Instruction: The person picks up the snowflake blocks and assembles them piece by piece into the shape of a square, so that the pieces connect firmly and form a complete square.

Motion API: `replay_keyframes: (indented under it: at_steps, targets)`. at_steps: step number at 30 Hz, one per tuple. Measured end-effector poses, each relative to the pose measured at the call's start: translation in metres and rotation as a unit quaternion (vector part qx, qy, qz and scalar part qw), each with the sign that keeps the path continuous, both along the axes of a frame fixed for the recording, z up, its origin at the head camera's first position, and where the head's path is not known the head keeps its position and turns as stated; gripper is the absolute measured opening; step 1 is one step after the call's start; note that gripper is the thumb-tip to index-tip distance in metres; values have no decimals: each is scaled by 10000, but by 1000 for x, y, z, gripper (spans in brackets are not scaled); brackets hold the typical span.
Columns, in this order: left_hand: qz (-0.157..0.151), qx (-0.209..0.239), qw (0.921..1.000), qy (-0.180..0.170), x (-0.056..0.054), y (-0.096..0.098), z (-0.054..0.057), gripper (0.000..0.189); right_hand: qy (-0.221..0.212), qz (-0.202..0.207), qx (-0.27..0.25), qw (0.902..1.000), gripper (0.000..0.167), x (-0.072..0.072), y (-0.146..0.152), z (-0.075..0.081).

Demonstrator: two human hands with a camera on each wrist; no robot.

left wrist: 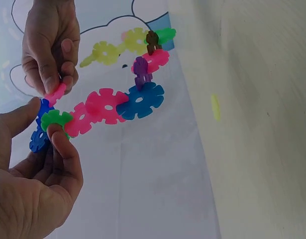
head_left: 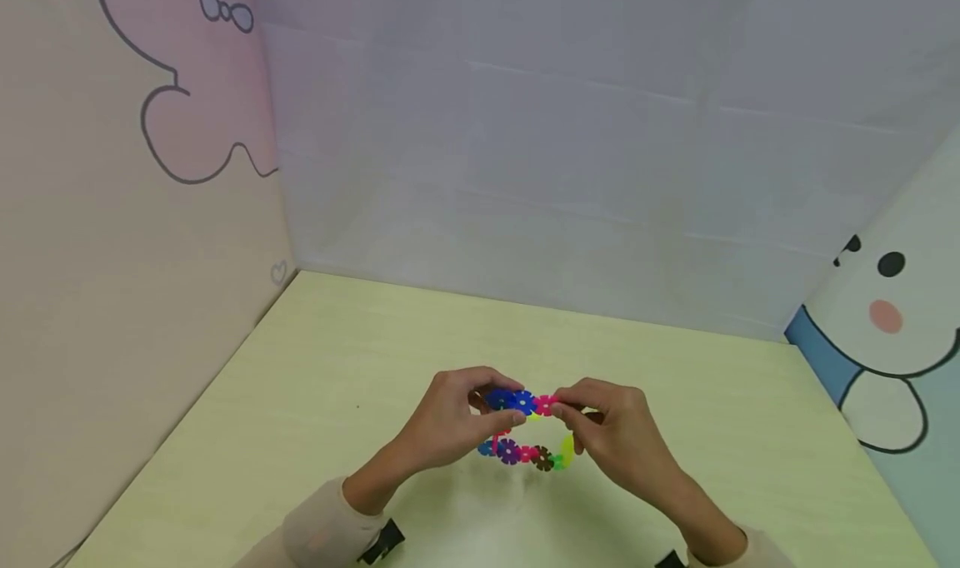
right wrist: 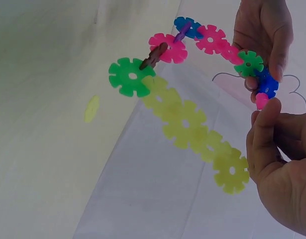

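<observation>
A curved chain of notched plastic snowflake discs, in pink, purple, brown, green and yellow, hangs between both hands above the table. Around the blue disc (head_left: 522,402) and the neighbouring green disc (left wrist: 56,119), my left hand (head_left: 450,422) has its thumb and fingers curled. My right hand (head_left: 618,430) pinches a small pink disc (right wrist: 262,100) against the blue one; how deep its notch sits is hidden by the fingertips. The yellow discs (right wrist: 186,124) at the chain's other end come close to the right hand; whether they touch it I cannot tell.
One loose yellow disc (right wrist: 92,108) lies on the pale table (head_left: 360,351), seen in both wrist views. Cloth walls (head_left: 570,151) with cartoon prints stand at the back and on both sides. A black strap (head_left: 384,541) shows near the left sleeve.
</observation>
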State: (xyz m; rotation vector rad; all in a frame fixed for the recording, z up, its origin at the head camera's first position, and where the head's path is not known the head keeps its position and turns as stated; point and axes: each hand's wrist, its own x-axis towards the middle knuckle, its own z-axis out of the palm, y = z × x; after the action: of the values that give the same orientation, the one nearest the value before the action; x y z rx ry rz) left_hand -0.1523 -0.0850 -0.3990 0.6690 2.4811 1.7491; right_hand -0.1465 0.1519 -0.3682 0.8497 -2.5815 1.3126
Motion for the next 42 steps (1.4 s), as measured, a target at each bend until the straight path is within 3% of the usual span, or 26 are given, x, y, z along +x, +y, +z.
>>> replay_keyframes:
  at_steps: [7, 17, 22, 24, 27, 30, 32, 35, 39, 42]
  targets:
    - [40, 2, 9999, 129, -2, 2, -2, 27, 473, 5, 137, 9988, 13, -2, -4, -5]
    - [-117, -340, 9991, 209, -4, -3, -2, 29, -36, -52, 418, 9991, 8, -4, -9, 5]
    - [-130, -472, 9988, 1, -1, -5, -2, 29, -370, -156, 373, 9985, 6, -7, -4, 14]
    - [-117, -544, 9984, -40, 0, -6, -3, 29, -437, -303, 265, 9982, 9, -13, 2, 19]
    - [-74, -709, 9975, -7, 4, -10, -3, 27, -513, -586, 272, 9966, 16, -34, 9, 24]
    - [-67, -681, 9976, -45, 10, -16, 0, 25, -536, -645, 823, 9931, 21, -69, 10, 8]
    - [-92, -586, 9982, -113, 15, -19, 2, 25, -664, -402, 1455, 9863, 24, -91, 8, -12]
    - [-142, -457, 9987, -168, 20, -22, 4, 25, -922, 196, 2509, 9634, 26, -111, 5, -44]
    - [-99, -471, 9988, -117, 24, -24, 6, 25, -1196, 606, 3346, 9328, 33, -115, 0, -70]
    - [-11, -507, 9986, -115, 25, -26, 7, 24, -1214, 638, 3522, 9258, 37, -111, -4, -74]
